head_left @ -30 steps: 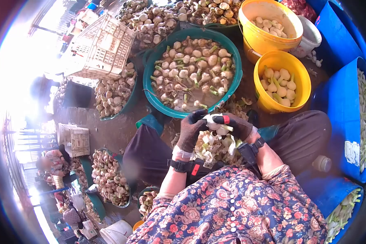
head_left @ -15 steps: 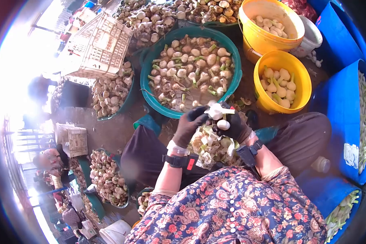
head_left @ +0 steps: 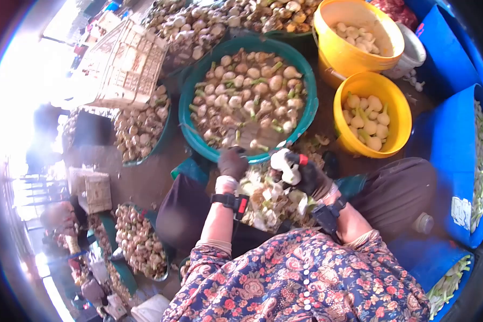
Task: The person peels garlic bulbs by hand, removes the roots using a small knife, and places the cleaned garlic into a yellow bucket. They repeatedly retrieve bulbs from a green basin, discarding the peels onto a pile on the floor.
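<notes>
My left hand, in a dark glove, is at the near rim of the green tub; its fingertips are hard to make out. In the tub, many garlic bulbs lie in brownish water. My right hand, also gloved, is closed round white peeled garlic and a tool with a red end. Below both hands, loose garlic skins are heaped between my legs.
A yellow bucket with peeled bulbs stands at the right, with a larger yellow bucket behind it. Blue containers line the right side. A white crate rests at the left, near more tubs of garlic. People sit at the far left.
My left hand has moved left and away from the garlic, to the tub's rim. My right hand has stayed near its place, lower, still holding garlic.
</notes>
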`<state>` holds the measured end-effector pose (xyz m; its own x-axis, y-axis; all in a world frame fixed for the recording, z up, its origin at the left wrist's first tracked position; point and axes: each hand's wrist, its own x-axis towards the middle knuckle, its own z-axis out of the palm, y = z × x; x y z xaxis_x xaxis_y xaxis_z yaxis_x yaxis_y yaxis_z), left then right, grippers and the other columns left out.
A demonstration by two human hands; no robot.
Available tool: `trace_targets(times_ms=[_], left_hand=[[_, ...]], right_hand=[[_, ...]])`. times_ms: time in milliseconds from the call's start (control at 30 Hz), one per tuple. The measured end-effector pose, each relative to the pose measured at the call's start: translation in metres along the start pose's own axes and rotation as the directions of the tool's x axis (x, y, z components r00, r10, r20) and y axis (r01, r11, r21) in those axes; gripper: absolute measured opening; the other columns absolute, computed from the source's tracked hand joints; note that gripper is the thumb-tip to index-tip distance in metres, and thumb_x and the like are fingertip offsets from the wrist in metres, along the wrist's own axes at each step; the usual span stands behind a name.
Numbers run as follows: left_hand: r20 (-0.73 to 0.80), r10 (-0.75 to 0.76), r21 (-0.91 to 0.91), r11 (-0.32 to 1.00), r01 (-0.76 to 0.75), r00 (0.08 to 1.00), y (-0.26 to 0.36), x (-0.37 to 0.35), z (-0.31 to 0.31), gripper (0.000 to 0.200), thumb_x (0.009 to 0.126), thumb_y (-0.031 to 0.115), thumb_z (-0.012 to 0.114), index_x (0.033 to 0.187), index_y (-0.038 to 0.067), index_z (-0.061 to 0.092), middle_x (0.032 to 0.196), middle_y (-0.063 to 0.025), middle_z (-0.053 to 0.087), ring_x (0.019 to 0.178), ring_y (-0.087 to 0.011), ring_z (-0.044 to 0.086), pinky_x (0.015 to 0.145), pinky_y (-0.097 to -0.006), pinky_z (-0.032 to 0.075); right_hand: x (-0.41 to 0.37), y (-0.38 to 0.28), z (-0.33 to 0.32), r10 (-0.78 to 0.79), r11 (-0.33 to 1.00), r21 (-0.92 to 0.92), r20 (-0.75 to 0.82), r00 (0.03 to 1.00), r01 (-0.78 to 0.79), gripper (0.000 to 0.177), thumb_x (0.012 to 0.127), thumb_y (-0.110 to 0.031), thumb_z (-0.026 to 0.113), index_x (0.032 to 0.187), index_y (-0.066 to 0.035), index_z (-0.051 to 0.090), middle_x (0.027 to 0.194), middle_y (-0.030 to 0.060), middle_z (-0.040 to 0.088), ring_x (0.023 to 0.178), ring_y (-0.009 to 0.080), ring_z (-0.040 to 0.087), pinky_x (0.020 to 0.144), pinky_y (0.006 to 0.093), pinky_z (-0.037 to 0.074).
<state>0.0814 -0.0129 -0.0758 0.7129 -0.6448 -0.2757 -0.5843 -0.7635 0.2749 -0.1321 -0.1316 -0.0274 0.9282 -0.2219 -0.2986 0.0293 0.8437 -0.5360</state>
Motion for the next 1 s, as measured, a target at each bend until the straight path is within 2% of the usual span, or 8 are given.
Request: trace_targets(times_ms=[267,333,400,467,500,600,700,1000], left_hand=[[0.304,-0.092,0.130,0.990,0.054,0.948,-0.010,0.068,0.033,0.062,0.069,0.049,0.067,0.116,0.009,0.057,0.113,-0.0180,0.060,0.105,-0.0323,0.057,0.092,-0.0405,0.044],[0.293,0.011,0.011,1.000,-0.015,0.956,-0.011,0.066,0.039,0.061,0.069,0.049,0.067,0.112,0.007,0.060,0.107,-0.0199,0.062,0.100,-0.0338,0.060,0.089,-0.0407,0.045],[0.256,0.049,-0.110,0.994,-0.021,0.965,-0.006,0.062,0.044,0.063,0.067,0.052,0.068,0.109,0.005,0.062,0.102,-0.0214,0.063,0.096,-0.0348,0.061,0.086,-0.0403,0.047],[0.185,0.207,-0.699,0.715,-0.020,0.961,0.003,0.044,0.045,0.062,0.065,0.037,0.078,0.109,-0.003,0.060,0.093,-0.0174,0.067,0.079,-0.0224,0.065,0.072,-0.0322,0.050],[0.195,0.273,-0.571,0.813,-0.118,0.942,0.013,0.038,0.034,0.054,0.068,0.026,0.079,0.108,-0.005,0.060,0.093,-0.0136,0.067,0.080,-0.0174,0.063,0.071,-0.0309,0.050],[0.063,0.358,-0.739,0.644,-0.197,0.932,0.073,-0.028,-0.029,0.052,0.070,0.026,0.078,0.109,-0.003,0.059,0.095,-0.0120,0.066,0.082,-0.0146,0.062,0.075,-0.0292,0.050],[-0.102,0.422,-0.665,0.645,-0.377,0.901,0.099,-0.063,-0.052,0.051,0.067,0.027,0.080,0.108,0.003,0.061,0.092,-0.0105,0.065,0.083,-0.0175,0.063,0.075,-0.0301,0.050],[-0.056,0.459,-0.566,0.717,-0.407,0.887,0.093,-0.087,-0.057,0.049,0.066,0.021,0.080,0.107,0.002,0.063,0.096,-0.0098,0.067,0.085,-0.0147,0.063,0.076,-0.0286,0.050]], right_hand=[[0.022,-0.009,-0.050,-0.052,0.988,0.131,-0.181,0.982,0.077,0.024,0.090,-0.026,0.051,0.100,-0.005,0.056,0.083,0.0022,0.060,0.069,0.0148,0.058,0.057,0.0265,0.050],[0.036,-0.047,-0.051,-0.088,0.763,0.637,0.267,0.960,-0.107,0.022,0.091,-0.026,0.047,0.098,-0.006,0.055,0.084,0.0013,0.058,0.067,0.0165,0.056,0.054,0.0264,0.047],[0.016,-0.115,0.005,-0.428,0.782,0.369,-0.268,0.863,0.502,0.060,0.084,-0.050,0.055,0.118,-0.001,0.048,0.105,0.0171,0.056,0.092,0.0292,0.057,0.079,0.0361,0.051],[-0.008,-0.159,0.027,-0.450,0.748,0.499,-0.102,0.887,0.437,0.081,0.085,-0.062,0.043,0.130,0.006,0.035,0.127,0.0268,0.045,0.116,0.0373,0.048,0.098,0.0448,0.043],[-0.012,-0.163,0.038,-0.484,0.805,0.270,-0.216,0.848,0.529,0.078,0.084,-0.065,0.042,0.125,0.002,0.043,0.114,0.0213,0.057,0.101,0.0316,0.058,0.086,0.0406,0.050],[-0.007,-0.122,0.053,-0.405,0.872,-0.459,-0.481,0.777,0.170,0.038,0.089,-0.048,0.051,0.080,-0.012,0.061,0.063,-0.0042,0.055,0.050,0.0096,0.048,0.050,0.0238,0.039],[-0.001,-0.044,0.008,-0.609,0.294,-0.955,-0.217,0.763,-0.037,0.037,0.080,-0.042,0.064,0.078,-0.005,0.065,0.070,0.0186,0.060,0.059,0.0315,0.056,0.059,0.0384,0.045],[-0.019,-0.026,0.021,-0.454,0.398,-0.916,-0.155,0.878,0.044,0.037,0.085,-0.038,0.058,0.076,-0.002,0.063,0.066,0.0126,0.061,0.063,0.0263,0.060,0.059,0.0383,0.045]])
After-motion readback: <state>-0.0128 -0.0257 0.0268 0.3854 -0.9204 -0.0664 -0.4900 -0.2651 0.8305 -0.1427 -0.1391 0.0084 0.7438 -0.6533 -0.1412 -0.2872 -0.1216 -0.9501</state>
